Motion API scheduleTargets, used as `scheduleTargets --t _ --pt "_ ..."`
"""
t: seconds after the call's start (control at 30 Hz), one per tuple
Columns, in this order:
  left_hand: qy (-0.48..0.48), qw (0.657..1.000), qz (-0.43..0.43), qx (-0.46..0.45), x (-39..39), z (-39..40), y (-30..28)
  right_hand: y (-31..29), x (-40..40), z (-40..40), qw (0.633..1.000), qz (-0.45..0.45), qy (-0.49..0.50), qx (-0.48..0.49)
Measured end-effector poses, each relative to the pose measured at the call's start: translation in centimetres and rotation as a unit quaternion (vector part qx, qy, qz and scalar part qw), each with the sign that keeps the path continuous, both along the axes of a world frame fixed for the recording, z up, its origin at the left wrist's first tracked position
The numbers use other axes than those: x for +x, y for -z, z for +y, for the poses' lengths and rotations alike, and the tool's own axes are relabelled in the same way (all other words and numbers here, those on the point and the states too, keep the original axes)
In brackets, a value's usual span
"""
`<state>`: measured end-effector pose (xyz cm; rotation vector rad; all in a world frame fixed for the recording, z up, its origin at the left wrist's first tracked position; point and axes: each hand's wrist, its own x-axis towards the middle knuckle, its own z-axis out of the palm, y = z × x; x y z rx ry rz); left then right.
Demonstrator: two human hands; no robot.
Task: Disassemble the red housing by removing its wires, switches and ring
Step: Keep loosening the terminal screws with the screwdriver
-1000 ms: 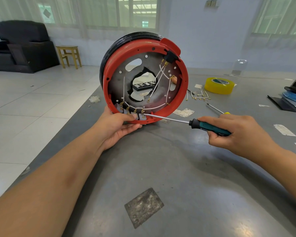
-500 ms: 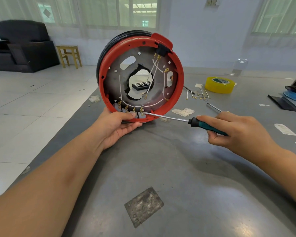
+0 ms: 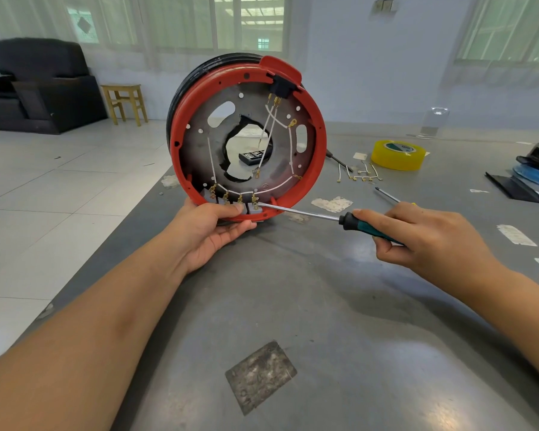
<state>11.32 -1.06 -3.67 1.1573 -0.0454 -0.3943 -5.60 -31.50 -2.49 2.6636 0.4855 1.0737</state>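
Fingers [image 3: 231, 227] of the left hand [image 3: 206, 234] curl under the bottom rim of the red housing [image 3: 319, 141], thumb hooked over the inner lip beside the switches. Reads as a brace: the housing stands on edge on the grey table [image 3: 339, 306], open side toward the person, and would roll or tip without that grip.

Inside, low along the rim: a row of small grey switches [image 3: 227, 200] with brass terminals. White wires [image 3: 274, 188] run from them around the metal plate and up to a black connector block [image 3: 282, 85] near the top. Two wire ends hang loose over the centre hole. A black ring [image 3: 181, 110] sits behind the red rim, not yet removed. Judging by this, the job is mid-way; wiring comes first.

Screwdriver [image 3: 371, 228]: shaft nearly level, tip set at the rightmost switch terminal. The low angle probably lets the tip clear the rim and reach the screw or lug.

Right hand [image 3: 430, 241] wraps the teal-and-black handle, fingers closed round it, well apart from the housing.

Around, far side of the table: a dark remote-like object [image 3: 255, 157] seen through the centre hole, a second screwdriver [image 3: 389, 197], a cluster of already loose wires [image 3: 361, 174], a yellow tape roll [image 3: 397, 155], dark parts at the right edge. Nothing blocks the tool's line. Obstacles, as I judge: the left thumb sits just beside the tip, so a slip would meet it; the raised rim limits the tool's angle.
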Motion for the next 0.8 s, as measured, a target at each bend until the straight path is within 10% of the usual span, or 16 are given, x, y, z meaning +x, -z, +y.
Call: scheduleTargets --t 0.53,0.8 --pt "0.014 1.000 0.010 -0.011 0.5 0.2 0.3 0.0 0.5 -1.2 0.999 -0.026 -0.024 -0.025" --pt "0.004 1.000 0.010 -0.019 0.5 0.1 0.3 0.1 0.0 0.4 0.950 0.097 -0.022 0.296"
